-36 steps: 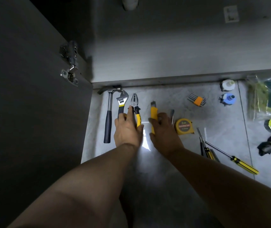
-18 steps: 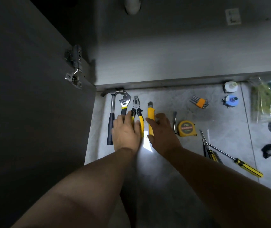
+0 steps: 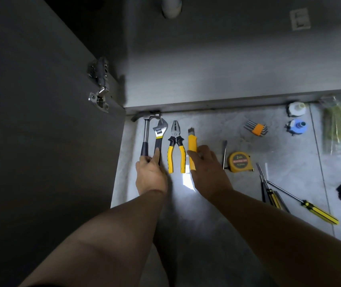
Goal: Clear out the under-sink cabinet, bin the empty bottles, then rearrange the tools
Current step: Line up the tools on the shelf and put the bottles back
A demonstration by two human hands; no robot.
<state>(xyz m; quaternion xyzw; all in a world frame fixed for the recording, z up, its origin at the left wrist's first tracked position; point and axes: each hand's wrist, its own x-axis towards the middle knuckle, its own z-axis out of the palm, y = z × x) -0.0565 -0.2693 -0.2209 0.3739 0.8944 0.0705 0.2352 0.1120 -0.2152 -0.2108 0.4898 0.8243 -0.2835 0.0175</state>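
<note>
Four tools lie side by side on the floor (image 3: 206,125): hammer (image 3: 145,137), wrench (image 3: 159,133), pliers (image 3: 176,146), utility knife (image 3: 192,141) (yellow). Left hand (image 3: 151,177) fingers rest on the wrench handle; right hand (image 3: 209,172) pinches the utility knife

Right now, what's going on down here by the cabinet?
A person is lining tools up in a row on the floor in front of the open under-sink cabinet. The left hand touches the handle ends of the hammer and adjustable wrench. The right hand pinches the yellow utility knife beside the pliers. A tape measure, hex keys and screwdrivers lie loose to the right.
</note>
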